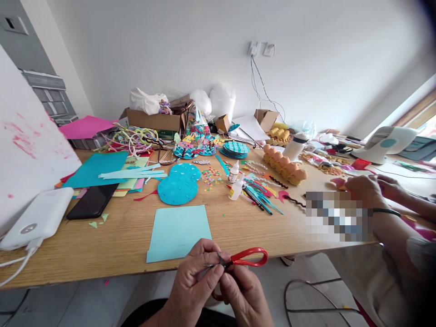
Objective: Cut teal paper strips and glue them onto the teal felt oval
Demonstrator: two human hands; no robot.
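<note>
A pair of scissors (250,257) with red handles is held between my two hands, just in front of the table's near edge. My left hand (195,284) pinches it around the blades and pivot, fingers closed. Curled at the lower handle, my right hand (247,293) grips the scissors from the other side; the lower loop is partly hidden by the fingers. Beyond my hands lies a light blue sheet of paper (179,231) on the tabletop. Two teal round pieces (177,188) with small bits on them lie past the paper.
White glue bottles (235,188) stand beside pens (257,197). A phone (91,202) and a white power bank (41,218) lie left. An egg carton strip (284,165) is at right, near a co-worker's hands (368,190). Paper strips (131,172) rest on coloured sheets.
</note>
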